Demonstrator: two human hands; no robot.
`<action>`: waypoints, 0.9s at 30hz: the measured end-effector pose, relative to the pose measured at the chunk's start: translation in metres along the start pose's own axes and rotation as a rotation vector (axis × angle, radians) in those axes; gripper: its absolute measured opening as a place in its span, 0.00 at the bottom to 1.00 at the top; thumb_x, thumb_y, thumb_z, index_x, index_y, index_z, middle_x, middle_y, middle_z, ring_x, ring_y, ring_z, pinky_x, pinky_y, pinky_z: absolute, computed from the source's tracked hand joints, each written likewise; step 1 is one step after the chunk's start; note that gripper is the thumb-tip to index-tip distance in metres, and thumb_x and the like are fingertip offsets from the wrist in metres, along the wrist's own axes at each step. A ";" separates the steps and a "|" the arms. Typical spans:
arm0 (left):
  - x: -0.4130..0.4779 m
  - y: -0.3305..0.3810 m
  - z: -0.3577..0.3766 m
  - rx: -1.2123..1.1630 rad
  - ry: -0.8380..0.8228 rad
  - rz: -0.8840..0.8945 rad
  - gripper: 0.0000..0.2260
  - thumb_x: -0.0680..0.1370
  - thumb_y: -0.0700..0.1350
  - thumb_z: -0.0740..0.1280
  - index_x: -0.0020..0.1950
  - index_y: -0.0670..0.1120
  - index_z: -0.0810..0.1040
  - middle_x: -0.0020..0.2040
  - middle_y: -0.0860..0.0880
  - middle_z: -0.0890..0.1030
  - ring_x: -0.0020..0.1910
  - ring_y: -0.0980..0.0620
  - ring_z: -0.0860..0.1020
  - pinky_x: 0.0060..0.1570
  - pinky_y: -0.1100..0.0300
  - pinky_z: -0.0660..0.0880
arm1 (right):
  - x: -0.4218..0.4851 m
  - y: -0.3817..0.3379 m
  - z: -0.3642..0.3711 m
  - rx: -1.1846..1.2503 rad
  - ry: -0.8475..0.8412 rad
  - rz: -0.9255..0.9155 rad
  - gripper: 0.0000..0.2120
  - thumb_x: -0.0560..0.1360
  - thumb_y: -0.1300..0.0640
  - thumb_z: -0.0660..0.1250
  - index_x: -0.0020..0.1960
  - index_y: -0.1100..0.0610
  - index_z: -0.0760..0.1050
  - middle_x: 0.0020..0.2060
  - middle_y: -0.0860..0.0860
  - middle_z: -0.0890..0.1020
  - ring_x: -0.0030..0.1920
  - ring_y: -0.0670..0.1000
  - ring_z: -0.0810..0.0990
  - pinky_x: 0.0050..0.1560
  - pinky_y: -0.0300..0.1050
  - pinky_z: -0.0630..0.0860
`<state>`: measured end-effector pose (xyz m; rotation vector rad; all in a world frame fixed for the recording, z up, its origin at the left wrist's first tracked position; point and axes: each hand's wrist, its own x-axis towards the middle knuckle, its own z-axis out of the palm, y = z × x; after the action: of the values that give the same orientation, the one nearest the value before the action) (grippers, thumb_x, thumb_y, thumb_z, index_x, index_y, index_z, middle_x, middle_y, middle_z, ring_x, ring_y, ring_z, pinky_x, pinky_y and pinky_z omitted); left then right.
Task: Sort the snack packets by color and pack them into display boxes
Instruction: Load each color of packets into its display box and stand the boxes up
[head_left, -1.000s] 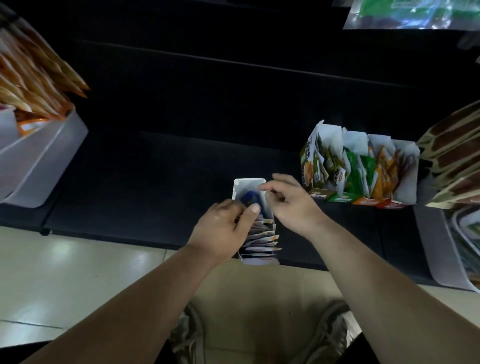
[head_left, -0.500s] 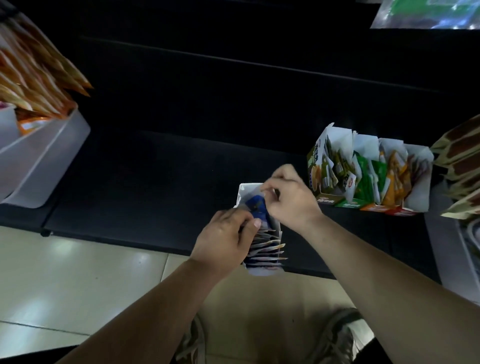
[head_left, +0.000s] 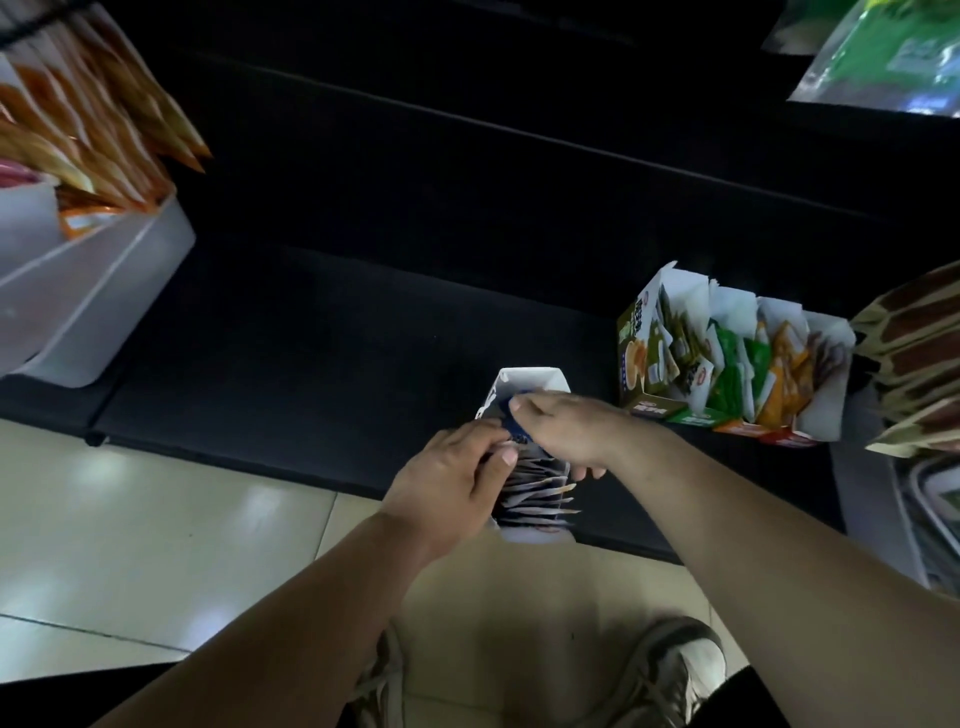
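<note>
A narrow white display box (head_left: 527, 379) stands at the front edge of the dark shelf, filled with a row of upright packets (head_left: 537, 488). My left hand (head_left: 452, 483) rests on the box's left side, fingers curled over the packets. My right hand (head_left: 563, 431) lies across the box and pinches a blue packet (head_left: 518, 434) between thumb and fingers at the far end of the row. To the right stands a group of display boxes (head_left: 737, 358) with olive, green, orange and brown packets.
A white bin (head_left: 104, 291) with orange packets sits at the left. Brown packets (head_left: 914, 358) stick out at the right edge, a green bag (head_left: 883, 57) hangs top right. The dark shelf (head_left: 332, 332) stretches between; my shoes (head_left: 670, 675) stand on the tiled floor.
My right hand has come down across the box, pushing the blue packet lower into the row. My left hand stayed on the box's left side.
</note>
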<state>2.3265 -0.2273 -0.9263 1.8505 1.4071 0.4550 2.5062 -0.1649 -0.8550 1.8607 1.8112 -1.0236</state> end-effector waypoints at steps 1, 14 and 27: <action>-0.001 -0.001 0.000 -0.003 -0.008 -0.001 0.25 0.81 0.66 0.49 0.70 0.58 0.73 0.68 0.62 0.75 0.64 0.58 0.72 0.62 0.54 0.74 | 0.004 0.002 0.003 -0.005 0.002 -0.006 0.27 0.82 0.33 0.42 0.77 0.36 0.62 0.49 0.44 0.80 0.36 0.51 0.86 0.48 0.50 0.82; 0.002 0.009 0.001 -0.034 -0.046 0.003 0.23 0.80 0.67 0.50 0.69 0.61 0.71 0.67 0.64 0.74 0.62 0.58 0.73 0.62 0.51 0.75 | 0.020 -0.002 0.011 0.142 -0.068 0.088 0.18 0.87 0.53 0.53 0.71 0.57 0.73 0.72 0.54 0.71 0.73 0.55 0.67 0.74 0.45 0.62; 0.010 0.019 -0.004 0.093 -0.053 -0.011 0.22 0.77 0.70 0.60 0.67 0.62 0.69 0.62 0.62 0.76 0.61 0.57 0.72 0.59 0.53 0.74 | 0.013 0.017 0.019 0.466 -0.041 0.073 0.20 0.76 0.47 0.57 0.66 0.48 0.74 0.67 0.48 0.71 0.64 0.48 0.72 0.69 0.54 0.70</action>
<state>2.3399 -0.2188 -0.9116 1.9135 1.4239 0.3375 2.5168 -0.1707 -0.8815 2.1214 1.5609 -1.5457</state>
